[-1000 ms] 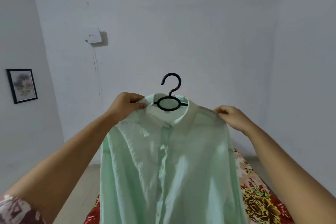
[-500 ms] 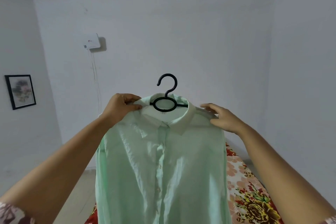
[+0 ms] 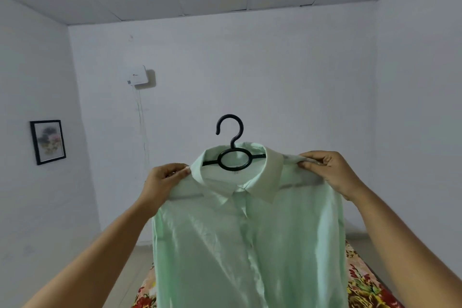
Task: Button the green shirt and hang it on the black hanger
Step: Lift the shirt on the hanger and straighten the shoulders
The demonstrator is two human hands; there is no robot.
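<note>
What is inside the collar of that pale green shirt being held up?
A black plastic hanger: its hook, oval ring and inner arm stubs show. Its outer arms are covered by the shoulders of the pale green shirt, which the left hand and right hand pinch.

No legible text anywhere. White rectangular plastic box [image 3: 137,75] on the back wall: a small red mark and a dark square patch on its face, both too small to read. Black-framed picture [image 3: 48,142] on the left wall shows blurred flower shapes only. Tiny dark speck inside the neck of the pale green button-front shirt [image 3: 245,245], just below the ring of the black plastic hanger [image 3: 232,145] — unreadable.
</note>
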